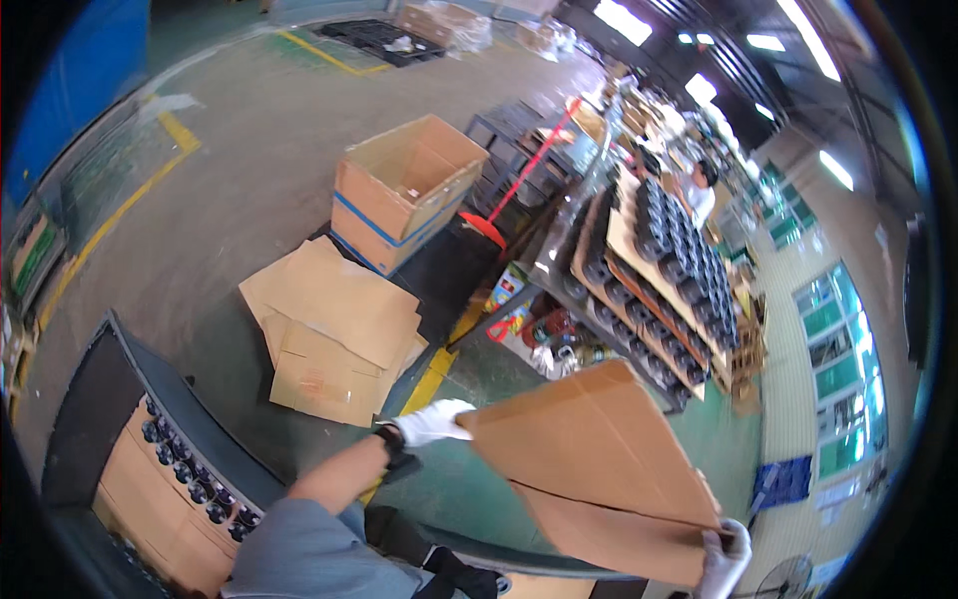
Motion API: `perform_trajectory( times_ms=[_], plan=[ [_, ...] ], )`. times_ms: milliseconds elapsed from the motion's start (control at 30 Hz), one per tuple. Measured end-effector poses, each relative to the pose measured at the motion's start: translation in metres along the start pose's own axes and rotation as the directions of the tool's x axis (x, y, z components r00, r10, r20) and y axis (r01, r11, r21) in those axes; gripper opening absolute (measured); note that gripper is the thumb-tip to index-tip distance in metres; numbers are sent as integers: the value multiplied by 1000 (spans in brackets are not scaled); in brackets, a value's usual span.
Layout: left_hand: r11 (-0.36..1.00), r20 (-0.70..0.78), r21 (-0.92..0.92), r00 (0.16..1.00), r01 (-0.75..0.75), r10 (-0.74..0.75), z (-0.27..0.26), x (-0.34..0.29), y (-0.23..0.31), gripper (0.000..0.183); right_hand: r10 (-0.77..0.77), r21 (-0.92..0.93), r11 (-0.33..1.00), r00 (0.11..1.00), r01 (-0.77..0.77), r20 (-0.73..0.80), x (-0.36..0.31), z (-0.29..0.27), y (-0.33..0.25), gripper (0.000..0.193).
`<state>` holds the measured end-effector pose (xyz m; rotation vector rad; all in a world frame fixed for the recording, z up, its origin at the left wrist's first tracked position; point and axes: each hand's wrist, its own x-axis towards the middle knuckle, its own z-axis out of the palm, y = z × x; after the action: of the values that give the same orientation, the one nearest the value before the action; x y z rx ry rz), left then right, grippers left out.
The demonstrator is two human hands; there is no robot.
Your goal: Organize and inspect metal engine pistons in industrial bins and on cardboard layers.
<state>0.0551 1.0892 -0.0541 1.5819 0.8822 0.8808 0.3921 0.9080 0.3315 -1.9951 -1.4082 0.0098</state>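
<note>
A person holds two flat brown cardboard sheets (599,469) out in front, low in the view toward five o'clock. The white-gloved left hand (431,422) is clamped on the sheets' near corner at nine o'clock of them; the white-gloved right hand (723,561) pinches their lower edge at five o'clock. Off at eleven o'clock an open brown cardboard box with blue strapping (404,190) stands on the grey concrete floor (249,150), with a pile of flattened cardboard (334,329) just below it. At two o'clock a rack of black round parts (664,270) stands.

Left hand (431,421), right hand (725,559) grip cardboard sheet (599,469) edges above green floor (469,369).
</note>
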Motion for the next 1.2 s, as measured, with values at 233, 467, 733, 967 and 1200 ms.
perform_trajectory(
  times_ms=[233, 467, 733, 967, 1200],
  plan=[
    [938, -187, 209, 953, 277, -240, -140, -116, -8, 28, -257, 294, 946, 863, 133, 435, 85, 204, -22, 28],
    [815, -496, 31, 717, 578, -490, -192, -190, -36, 37, -416, 508, 859, 658, 57, 628, 118, 436, -25, 30],
    [564, -906, -168, 99, 809, -411, -314, -194, -98, 80, -412, 466, 858, 832, 217, 371, 99, 610, -187, 45],
    [542, -968, -61, 84, 838, -238, -284, -252, -165, 54, -608, 686, 701, 668, 196, 430, 23, 560, -168, 28],
    [62, -414, 301, 189, 952, -890, -83, -348, -174, 33, 50, -84, 996, 529, 39, 847, -79, 421, 140, 31]
  ],
)
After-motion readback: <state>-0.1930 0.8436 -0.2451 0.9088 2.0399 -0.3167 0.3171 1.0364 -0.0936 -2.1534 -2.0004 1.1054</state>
